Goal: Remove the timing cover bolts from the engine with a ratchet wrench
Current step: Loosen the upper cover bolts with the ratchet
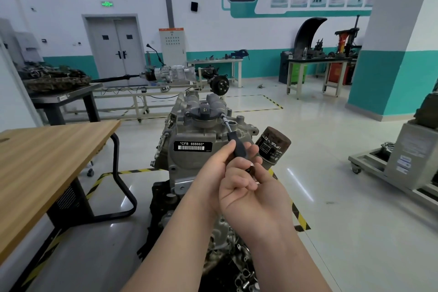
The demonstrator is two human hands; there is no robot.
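Bolt [222, 115] sits at the timing cover's [196, 135] top edge, beside the filler cap [204, 111], with the ratchet wrench [233, 141] seated on it. Left hand [214, 168] is wrapped round the black handle; right hand [244, 189] curls about its butt, apparently pinching it. Judged mid-loosening: next, keep the shaft square while turning.

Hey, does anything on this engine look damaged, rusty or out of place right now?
The oil filter on the engine's right side stands out: its outer end is rust-brown and rough, against the clean grey castings. The left hand and right hand grip the ratchet wrench, whose tip meets a bolt; no spill shows.
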